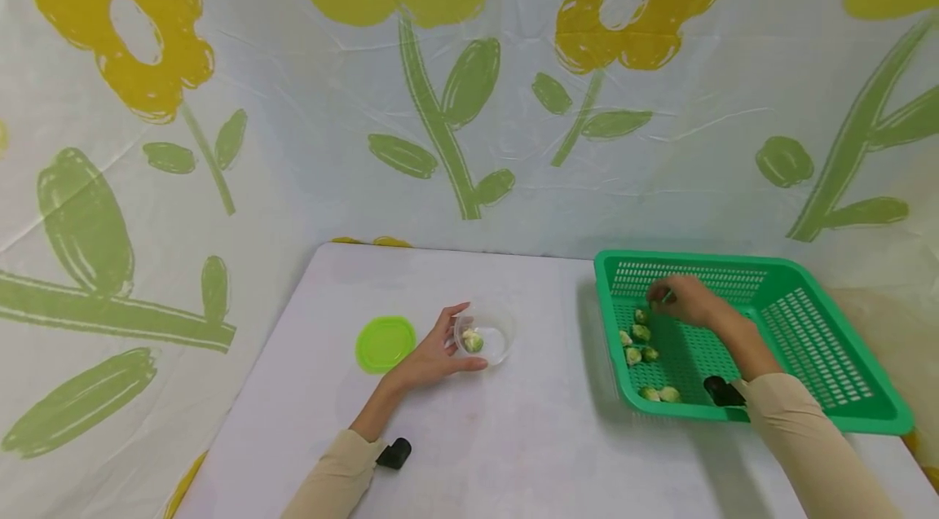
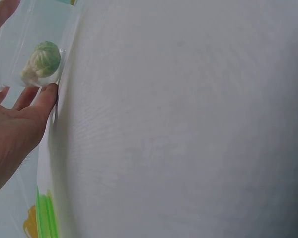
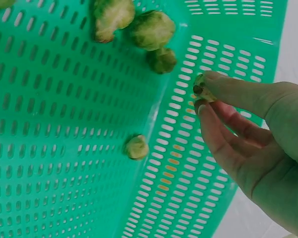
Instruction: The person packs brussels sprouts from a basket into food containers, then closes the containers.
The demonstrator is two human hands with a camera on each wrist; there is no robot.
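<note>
My left hand (image 1: pixel 429 358) holds a round clear plastic container (image 1: pixel 501 338), its thumb and fingers spread around the near side. Inside lies a pale green Brussels sprout (image 1: pixel 474 341) with a whitish piece against it; the left wrist view shows that sprout (image 2: pixel 45 58) through the wall. Over the green basket (image 1: pixel 866 423), my right hand (image 1: pixel 688 303) pinches a small Brussels sprout (image 3: pixel 204 88) between thumb and fingertips, close to the slotted side wall. Other Brussels sprouts (image 3: pixel 152 30) lie along the basket floor, and a single small one (image 3: pixel 137 147) sits nearer the hand.
A bright green lid (image 1: pixel 385 345) lies on the white table (image 1: pixel 543 437), left of the container. The basket's raised rim surrounds the sprouts on the right side. Behind the table hangs a flower-printed cloth (image 1: pixel 513 201). Black devices are strapped at both wrists.
</note>
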